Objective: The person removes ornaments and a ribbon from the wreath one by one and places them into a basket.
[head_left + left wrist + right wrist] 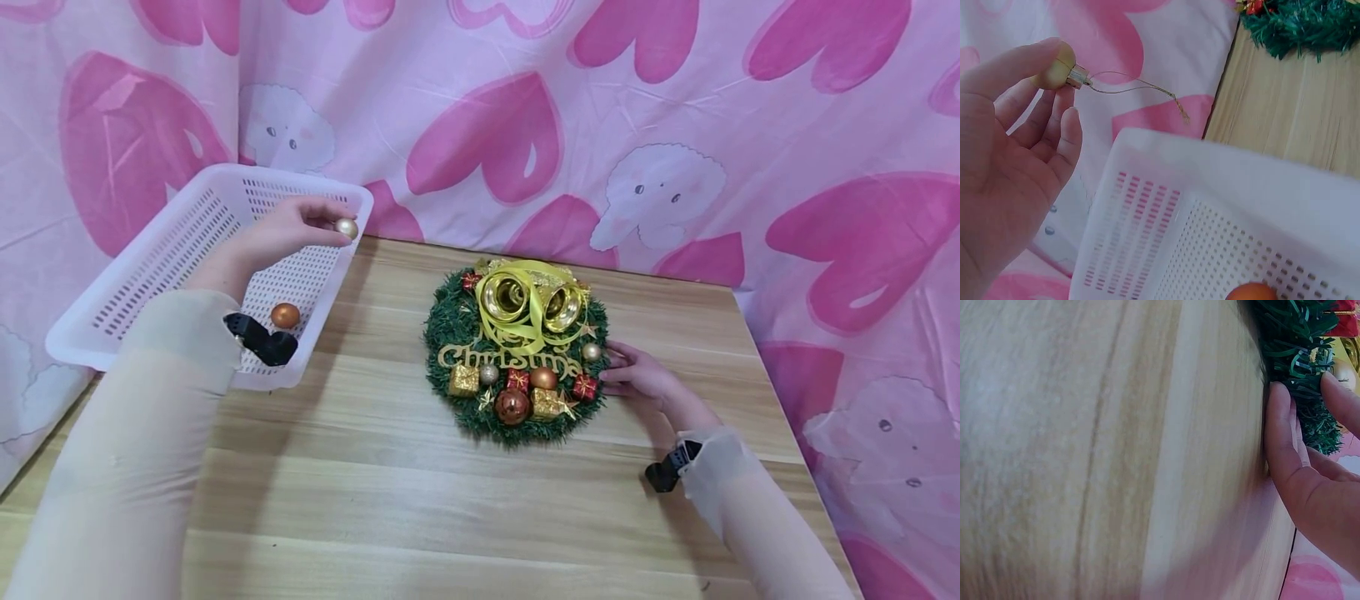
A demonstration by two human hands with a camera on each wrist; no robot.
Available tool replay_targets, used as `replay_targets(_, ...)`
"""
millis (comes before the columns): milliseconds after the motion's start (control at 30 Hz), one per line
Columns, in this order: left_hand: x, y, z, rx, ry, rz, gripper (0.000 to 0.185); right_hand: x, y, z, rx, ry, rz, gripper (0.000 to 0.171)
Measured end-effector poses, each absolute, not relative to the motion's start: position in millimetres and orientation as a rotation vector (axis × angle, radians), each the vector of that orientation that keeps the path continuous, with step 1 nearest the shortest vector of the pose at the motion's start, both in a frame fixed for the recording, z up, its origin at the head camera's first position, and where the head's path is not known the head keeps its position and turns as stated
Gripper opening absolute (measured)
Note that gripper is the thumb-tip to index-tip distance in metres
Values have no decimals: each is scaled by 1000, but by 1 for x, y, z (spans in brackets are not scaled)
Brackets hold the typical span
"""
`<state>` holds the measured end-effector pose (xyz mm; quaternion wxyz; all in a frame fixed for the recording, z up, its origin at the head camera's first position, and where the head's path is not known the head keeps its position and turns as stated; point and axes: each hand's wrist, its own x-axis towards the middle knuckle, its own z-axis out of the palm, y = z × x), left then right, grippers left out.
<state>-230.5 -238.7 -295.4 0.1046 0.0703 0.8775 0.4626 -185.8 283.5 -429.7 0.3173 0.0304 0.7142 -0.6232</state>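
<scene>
Above the far right corner of the white plastic basket (255, 185), my left hand (281, 229) pinches a small gold bauble (346, 227) between thumb and fingers. In the left wrist view, a loop of gold string (1138, 86) trails from the bauble's cap. My right hand (647, 379) holds the right edge of a green Christmas wreath (442, 333) that lies on the table. In the right wrist view, thumb and fingers stand either side of the wreath's tinsel (1300, 347). Two gold bells (504, 298), yellow ribbon, lettering, baubles and tiny gift boxes decorate the wreath.
An orange-brown bauble (285, 315) lies inside the basket at the left of the wooden table (390, 500). Pink heart-patterned cloth (480, 50) hangs along the back and both sides. The table's right edge runs past my right forearm.
</scene>
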Motion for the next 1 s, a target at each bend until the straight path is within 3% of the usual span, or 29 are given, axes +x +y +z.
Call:
replay_targets(467,-223,-270,-300,180,2616,1383,33,-183,282,-431,65,1889,-1634,82)
replay_targets(867,-216,-291,-298,120,2649,1386,38,-184,285,-431,68,1901,-1643,83)
replay_targets(1000,-217,-299,-298,110,2645,1431,30,-184,286,-431,84,1910,-1635,83)
